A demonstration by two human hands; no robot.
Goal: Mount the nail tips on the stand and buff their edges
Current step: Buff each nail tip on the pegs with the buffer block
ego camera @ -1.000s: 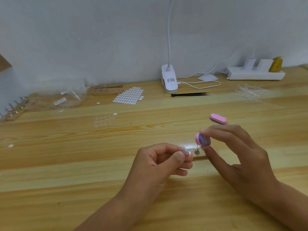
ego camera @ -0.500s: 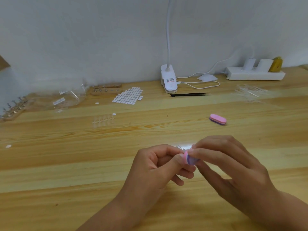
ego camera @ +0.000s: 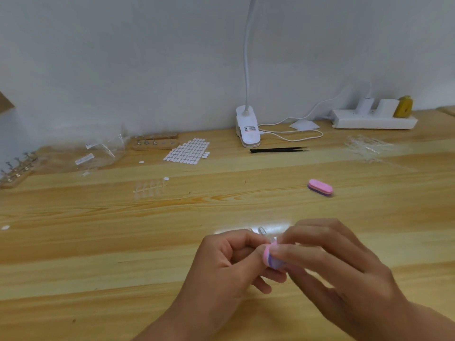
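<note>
My right hand (ego camera: 339,271) pinches a small pink-and-purple buffer block (ego camera: 269,258) between thumb and fingers, pressed against my left hand's fingertips. My left hand (ego camera: 229,267) is curled around a small stand peg with a clear nail tip; the tip itself is hidden behind the buffer. Another clear nail tip on a metal peg (ego camera: 262,230) shows just beyond my hands. A second pink buffer block (ego camera: 320,187) lies on the table to the right. A strip of clear nail tips (ego camera: 147,188) lies at centre left.
A wooden stand base (ego camera: 155,142) and a sheet of white adhesive tabs (ego camera: 188,151) sit at the back. Another wooden stand with pegs (ego camera: 17,168) is at far left. Black tweezers (ego camera: 278,150), a clip lamp (ego camera: 247,129), a power strip (ego camera: 374,120) and plastic bags (ego camera: 98,153) line the back.
My right hand has brought the buffer block down and left from open air onto the nail tip held in my left hand; both hands sit slightly lower now.
</note>
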